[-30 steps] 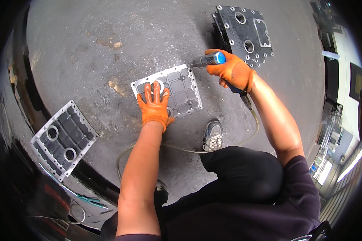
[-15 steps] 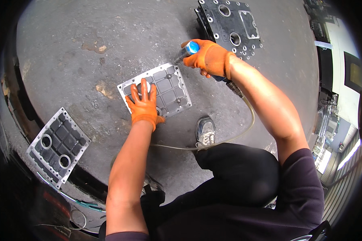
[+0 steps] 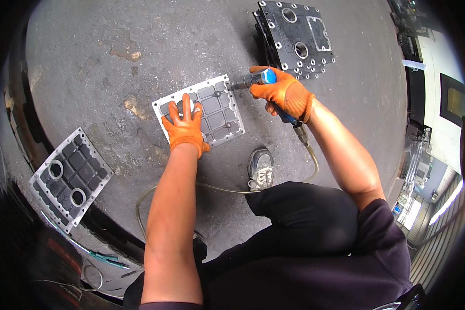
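Observation:
A square cast-metal cover plate [image 3: 218,106], grey with bright machined edges, lies on the floor in front of me. My left hand [image 3: 185,127], in an orange glove, presses on its left part with fingers spread, partly hiding a round opening. Gloved in orange too, my right hand [image 3: 285,97] is wrapped around a blue and dark-grey pistol-grip air tool [image 3: 250,79]. The tool's nose points left at the plate's upper right edge; whether its tip touches the metal is too small to tell. A clear air hose [image 3: 313,157] runs from the tool's grip.
Several dark plates [image 3: 294,36] are stacked at the far right. Another cover plate [image 3: 76,178] with two round holes lies at the left, near a teal air blow gun [image 3: 106,256]. My shoe [image 3: 261,168] stands just below the work plate. The hose loops across the floor [image 3: 222,170].
My right hand and the air tool have moved right and slightly down, from the plate's top right corner to its right edge. My left hand stays on the plate.

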Available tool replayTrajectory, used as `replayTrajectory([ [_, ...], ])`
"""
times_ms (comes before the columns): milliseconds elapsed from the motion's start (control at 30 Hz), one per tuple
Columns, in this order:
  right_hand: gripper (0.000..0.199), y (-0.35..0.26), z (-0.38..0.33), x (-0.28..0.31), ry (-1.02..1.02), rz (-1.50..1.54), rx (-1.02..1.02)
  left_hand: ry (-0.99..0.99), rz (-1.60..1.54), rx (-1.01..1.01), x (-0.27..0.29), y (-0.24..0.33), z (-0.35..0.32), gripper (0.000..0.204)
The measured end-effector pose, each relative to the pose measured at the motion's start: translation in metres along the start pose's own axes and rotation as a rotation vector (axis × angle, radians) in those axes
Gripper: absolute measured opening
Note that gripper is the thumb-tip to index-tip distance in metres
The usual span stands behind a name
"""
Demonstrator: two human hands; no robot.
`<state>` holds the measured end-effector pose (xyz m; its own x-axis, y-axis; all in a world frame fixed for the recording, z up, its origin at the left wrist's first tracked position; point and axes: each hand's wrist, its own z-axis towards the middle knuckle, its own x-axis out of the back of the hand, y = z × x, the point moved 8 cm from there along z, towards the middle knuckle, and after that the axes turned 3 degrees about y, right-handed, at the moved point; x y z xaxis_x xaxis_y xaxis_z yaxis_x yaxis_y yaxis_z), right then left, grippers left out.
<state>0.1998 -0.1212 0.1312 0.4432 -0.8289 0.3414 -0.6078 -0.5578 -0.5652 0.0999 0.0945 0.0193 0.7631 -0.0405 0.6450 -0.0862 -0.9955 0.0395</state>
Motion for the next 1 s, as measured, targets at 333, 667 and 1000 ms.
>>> replayTrajectory([
  [333,0.068,0.006,0.002,-0.006,-0.010,-0.062,-0.012,0.080,0.026,-0.014,-0.011,0.004,0.006,0.137],
  [667,0.070,0.014,-0.011,-0.007,-0.007,0.021,0.007,0.120,0.016,-0.012,-0.010,0.002,0.005,0.137],
  [1000,0.067,0.015,-0.012,-0.011,0.005,-0.009,-0.043,0.124,0.006,-0.018,-0.011,0.001,0.005,0.139],
])
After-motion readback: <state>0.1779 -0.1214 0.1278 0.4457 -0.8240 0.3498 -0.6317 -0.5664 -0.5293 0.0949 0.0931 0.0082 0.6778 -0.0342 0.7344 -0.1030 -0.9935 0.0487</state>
